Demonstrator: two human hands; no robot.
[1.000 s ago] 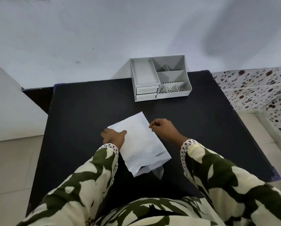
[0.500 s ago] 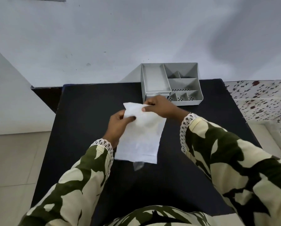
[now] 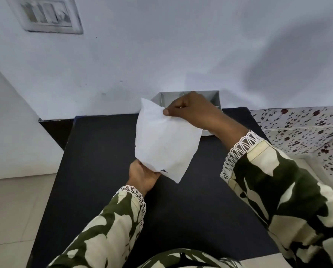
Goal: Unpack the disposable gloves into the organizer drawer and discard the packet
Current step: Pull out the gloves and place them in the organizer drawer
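Observation:
A white paper packet hangs in the air above the black table, held between both hands. My right hand pinches its top edge between thumb and fingers. My left hand grips its lower left corner from beneath. Behind the packet and my right hand stands the grey organizer at the table's far edge against the wall; only its back rim and right side show, and its drawers are hidden. No gloves are visible.
A white wall rises right behind the table, with a switch plate at the upper left. A floral-patterned surface adjoins the table on the right. Tiled floor lies to the left.
The packet has come up off the table and now hangs upright in front of the organizer. My right hand rose with its top edge; my left hand shifted down to its lower corner.

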